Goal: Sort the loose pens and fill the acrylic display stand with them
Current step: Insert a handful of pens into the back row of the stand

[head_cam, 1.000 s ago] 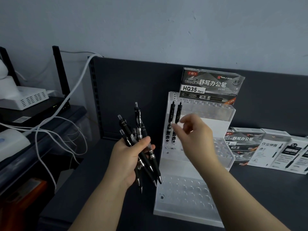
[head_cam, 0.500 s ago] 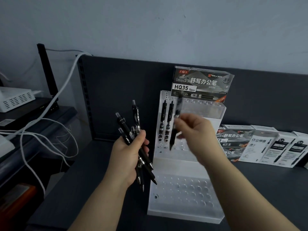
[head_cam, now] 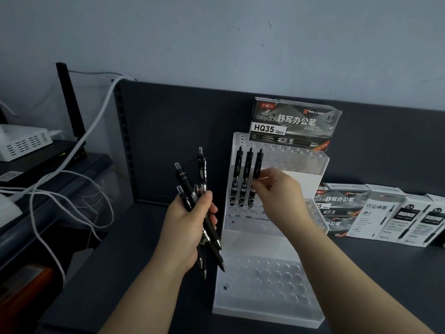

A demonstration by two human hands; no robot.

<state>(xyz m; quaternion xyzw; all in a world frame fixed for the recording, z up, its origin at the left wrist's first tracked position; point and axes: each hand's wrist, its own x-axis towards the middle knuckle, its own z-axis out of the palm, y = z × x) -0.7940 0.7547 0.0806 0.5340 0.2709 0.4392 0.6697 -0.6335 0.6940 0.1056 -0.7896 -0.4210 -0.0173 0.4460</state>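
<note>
my left hand (head_cam: 190, 227) is wrapped around a bundle of black pens (head_cam: 192, 196), tips down, at about 9 o'clock from the acrylic display stand (head_cam: 262, 239). my right hand (head_cam: 277, 189) pinches the third pen (head_cam: 257, 175), upright in the top row beside two seated ones. these pens look light, stiff and smooth, so i'd guess the bundle could slip. gripping mid-barrel near the rubber section seems best. the lower tier's holes at 6 o'clock are unfilled.

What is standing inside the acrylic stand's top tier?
Three black pens stand in the acrylic stand, at its top tier's left end; the right hand pinches the third. That hand covers some middle-tier holes.
</note>
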